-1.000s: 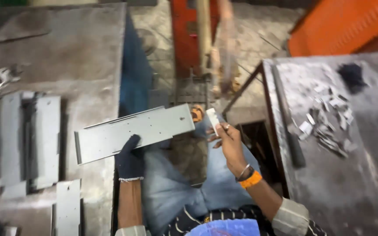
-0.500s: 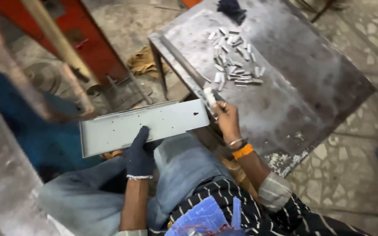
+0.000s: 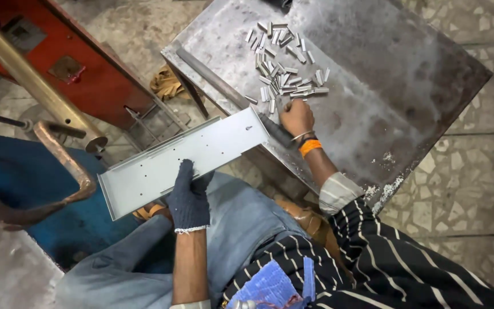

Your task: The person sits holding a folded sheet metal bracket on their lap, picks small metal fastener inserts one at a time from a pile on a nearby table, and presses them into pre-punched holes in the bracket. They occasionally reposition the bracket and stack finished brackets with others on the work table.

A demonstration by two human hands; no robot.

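Left hand, in a dark knit glove, is gripping the long pale grey perforated sheet-metal panel over the person's lap. Right hand is bare and curled on the scuffed steel tabletop, fingers at the pile of small silver metal clips; can't tell if it's pinching one.

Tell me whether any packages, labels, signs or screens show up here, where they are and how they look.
None in view: no package, label, sign or screen.
Nearest to one: a dark square plate on the red machine body, upper left; any marking on it is too small to tell.
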